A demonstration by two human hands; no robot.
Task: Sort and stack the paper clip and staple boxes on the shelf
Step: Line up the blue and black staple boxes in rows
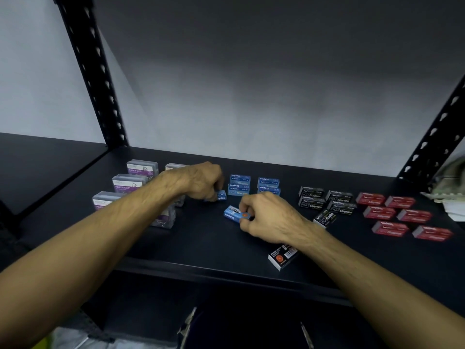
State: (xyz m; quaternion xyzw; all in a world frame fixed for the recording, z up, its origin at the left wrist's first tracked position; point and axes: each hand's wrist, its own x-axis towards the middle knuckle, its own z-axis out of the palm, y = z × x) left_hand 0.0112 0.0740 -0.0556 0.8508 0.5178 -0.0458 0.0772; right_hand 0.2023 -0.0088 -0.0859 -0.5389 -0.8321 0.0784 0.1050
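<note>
On the black shelf (pixel 201 238) my left hand (pixel 201 181) grips a small blue staple box (pixel 219 196) at its fingertips. My right hand (pixel 266 217) pinches another blue staple box (pixel 232 214) lying tilted in front of it. Behind them stand two short stacks of blue staple boxes (pixel 239 185), (pixel 268 186). Clear paper clip boxes with purple labels (pixel 129 183) sit at the left, partly hidden by my left forearm. Black staple boxes (pixel 312 199) lie to the right of the blue ones, and red staple boxes (pixel 392 217) further right.
One black staple box (pixel 281 258) lies label-down near the shelf's front edge, under my right wrist. Black perforated uprights (pixel 93 71), (pixel 437 137) frame the shelf. Crumpled paper or cloth (pixel 450 187) sits at the far right edge.
</note>
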